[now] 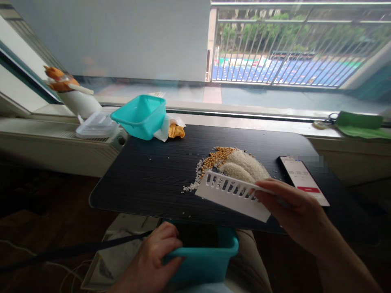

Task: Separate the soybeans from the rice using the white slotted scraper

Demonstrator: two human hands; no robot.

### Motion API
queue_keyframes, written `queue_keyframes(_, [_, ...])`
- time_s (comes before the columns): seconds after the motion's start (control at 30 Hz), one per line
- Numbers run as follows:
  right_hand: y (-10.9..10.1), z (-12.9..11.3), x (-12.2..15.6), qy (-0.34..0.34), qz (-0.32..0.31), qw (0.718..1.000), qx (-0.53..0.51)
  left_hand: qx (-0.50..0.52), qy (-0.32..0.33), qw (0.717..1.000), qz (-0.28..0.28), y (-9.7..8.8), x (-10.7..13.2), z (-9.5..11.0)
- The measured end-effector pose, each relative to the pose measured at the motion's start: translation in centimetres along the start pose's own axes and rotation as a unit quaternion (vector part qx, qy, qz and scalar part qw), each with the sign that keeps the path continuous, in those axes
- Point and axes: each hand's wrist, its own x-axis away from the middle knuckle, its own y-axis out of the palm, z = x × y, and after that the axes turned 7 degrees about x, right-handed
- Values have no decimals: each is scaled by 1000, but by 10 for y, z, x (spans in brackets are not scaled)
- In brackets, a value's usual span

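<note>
My right hand (290, 203) grips the right end of a white slotted plastic plate (235, 201), tilted above the front part of the dark table. Behind the plate lies a heap of white rice (249, 162), with yellow soybeans (218, 156) on its left side. Small whitish grains (194, 185) trail off to the left of the heap, partly behind the plate. Below the table's front edge, my left hand (159, 252) is closed over the rim of a teal plastic bin (207, 260). The inside of this bin is dark, and its contents cannot be made out.
Another teal bin (140, 118) stands at the table's back left, beside a crumpled white and orange wrapper (175, 129). A phone (302, 179) lies at the right. A clear lid (97, 124) rests on the heater; green cloth (360, 124) lies on the sill.
</note>
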Motion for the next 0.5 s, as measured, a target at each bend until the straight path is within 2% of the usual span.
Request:
queue_keyframes(0.07, [-2,10,-3,11,48,998,30,3,-2,1000,-9,2,-1,0])
queue_keyframes(0.17, [-3,17,-10,28,72,996,43,10,-6,1000,-14,3,-4,0])
queue_keyframes(0.3, [-2,21,-14,50,56,996,38,10,3,1000,-13,4,-6,1])
queue_keyframes(0.5, [-6,29,-5,66,29,997,7,0,-10,1000,-21,5,-7,1])
